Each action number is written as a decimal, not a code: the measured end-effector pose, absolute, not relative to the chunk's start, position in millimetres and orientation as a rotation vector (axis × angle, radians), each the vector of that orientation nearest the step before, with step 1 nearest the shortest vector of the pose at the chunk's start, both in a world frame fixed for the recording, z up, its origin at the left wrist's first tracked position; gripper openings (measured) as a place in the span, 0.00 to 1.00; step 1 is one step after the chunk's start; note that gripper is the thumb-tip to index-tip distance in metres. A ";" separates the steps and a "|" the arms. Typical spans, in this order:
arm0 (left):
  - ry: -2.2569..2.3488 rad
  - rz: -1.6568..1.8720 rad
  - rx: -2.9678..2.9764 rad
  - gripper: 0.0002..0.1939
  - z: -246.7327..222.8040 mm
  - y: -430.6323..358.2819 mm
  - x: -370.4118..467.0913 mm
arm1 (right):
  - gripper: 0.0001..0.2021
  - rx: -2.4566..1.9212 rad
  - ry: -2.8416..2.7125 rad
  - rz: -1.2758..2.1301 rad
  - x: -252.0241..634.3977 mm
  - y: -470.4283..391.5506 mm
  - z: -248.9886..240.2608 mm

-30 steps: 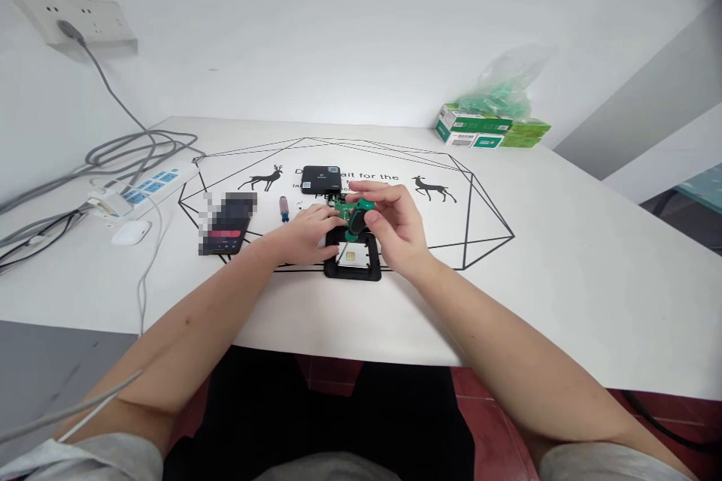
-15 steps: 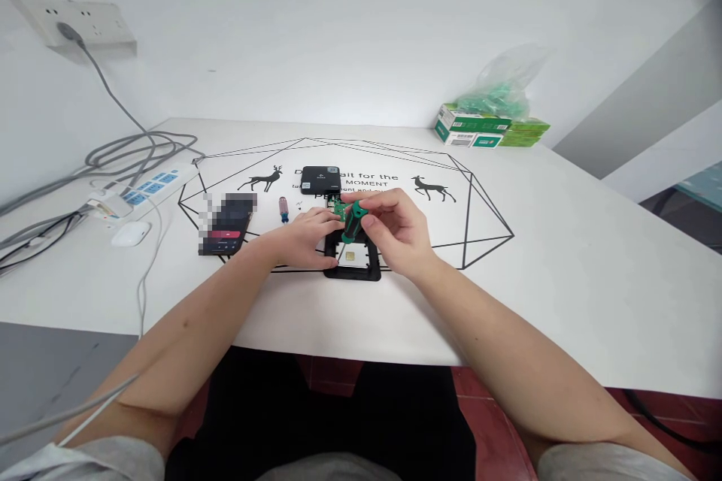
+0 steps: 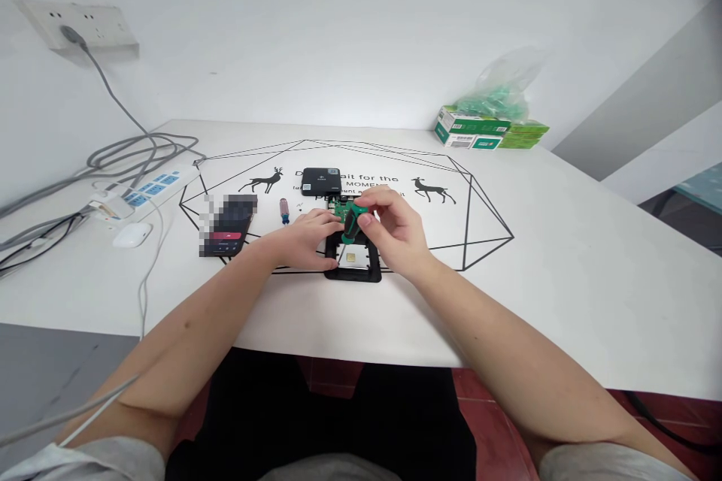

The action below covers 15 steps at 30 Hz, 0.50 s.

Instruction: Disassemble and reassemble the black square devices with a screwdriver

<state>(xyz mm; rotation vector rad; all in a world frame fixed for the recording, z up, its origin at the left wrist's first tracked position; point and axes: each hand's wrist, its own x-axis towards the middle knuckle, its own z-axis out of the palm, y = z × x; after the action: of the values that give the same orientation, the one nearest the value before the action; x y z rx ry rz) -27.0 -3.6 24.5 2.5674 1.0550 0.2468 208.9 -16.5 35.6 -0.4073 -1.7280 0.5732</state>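
Note:
Between the thumb and fingers of my right hand (image 3: 398, 233) is a green-and-black screwdriver (image 3: 353, 222), tilted, its shaft pointing down to the left side of an open black device casing (image 3: 355, 275). My left hand (image 3: 310, 239) is closed on the casing's left edge, thumb near its lower left and fingers farther up. A green circuit board (image 3: 340, 208) shows at the casing's far end, partly hidden by my hands. Nearer me lies a silvery plate with a gold square (image 3: 350, 258). The screwdriver's tip is too small to make out clearly.
A black cover (image 3: 321, 180) lies behind the casing. Left of it are a small screwdriver (image 3: 284, 211), tiny loose parts (image 3: 300, 207), a phone (image 3: 230, 225), a white earbud case (image 3: 132, 235) and a power strip (image 3: 161, 188) with cables. Green-and-white boxes (image 3: 474, 126) stand at the back right.
My right hand's fingers and the screwdriver handle have shifted slightly, the handle leaning a little differently. The left hand and the casing stay in place.

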 end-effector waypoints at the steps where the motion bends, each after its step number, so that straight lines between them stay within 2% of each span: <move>1: 1.054 0.246 2.568 0.33 24.9 -3.8 -26.6 | 0.07 -0.419 -1.716 0.577 207.8 -17.3 35.3; 9: 1.048 0.271 2.556 0.36 27.1 -5.5 -24.8 | 0.10 -0.375 -1.627 0.945 200.1 -26.0 34.0; 15: 1.027 0.253 2.558 0.35 30.6 -7.6 -23.9 | 0.11 -0.395 -1.557 0.742 195.8 -20.6 26.5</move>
<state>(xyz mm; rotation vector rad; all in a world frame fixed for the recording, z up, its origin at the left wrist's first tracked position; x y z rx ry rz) -23.9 -7.6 30.6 2.5581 1.0272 0.2532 195.8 -20.6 26.5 -0.3949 -1.5574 0.7416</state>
